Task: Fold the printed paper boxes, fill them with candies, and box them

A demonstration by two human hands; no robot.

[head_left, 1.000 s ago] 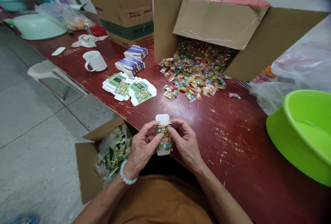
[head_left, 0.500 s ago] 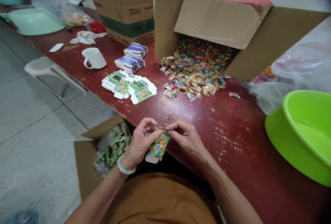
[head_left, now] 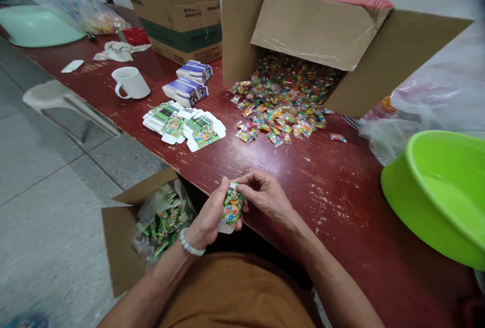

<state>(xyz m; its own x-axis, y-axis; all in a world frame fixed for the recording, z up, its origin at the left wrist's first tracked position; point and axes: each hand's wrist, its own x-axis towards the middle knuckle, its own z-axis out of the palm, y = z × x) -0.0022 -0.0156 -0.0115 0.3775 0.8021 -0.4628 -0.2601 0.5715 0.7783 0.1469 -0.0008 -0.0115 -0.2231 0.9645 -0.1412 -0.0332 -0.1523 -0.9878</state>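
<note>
My left hand (head_left: 210, 217) is wrapped around a small green printed carton (head_left: 232, 208), held just over the near edge of the red table (head_left: 341, 201). My right hand (head_left: 263, 195) pinches the carton's top end with its fingertips. A stack of flat, unfolded cartons (head_left: 184, 127) lies on the table ahead and to the left. Small colourful candy packets (head_left: 282, 110) spill from a large cardboard box (head_left: 322, 30) lying on its side.
A floor box with a bag of finished cartons (head_left: 159, 222) sits below the table at my left. A bright green basin (head_left: 439, 191) stands at the right, beside clear plastic bags (head_left: 435, 100). A white mug (head_left: 131, 83), blue-white boxes (head_left: 189, 83), another cardboard box (head_left: 178, 9) and a pale basin (head_left: 38, 25) lie further off.
The carton's white top flap, open a second ago, is folded down. The carton tilted and moved lower left, and my left hand has closed around it.
</note>
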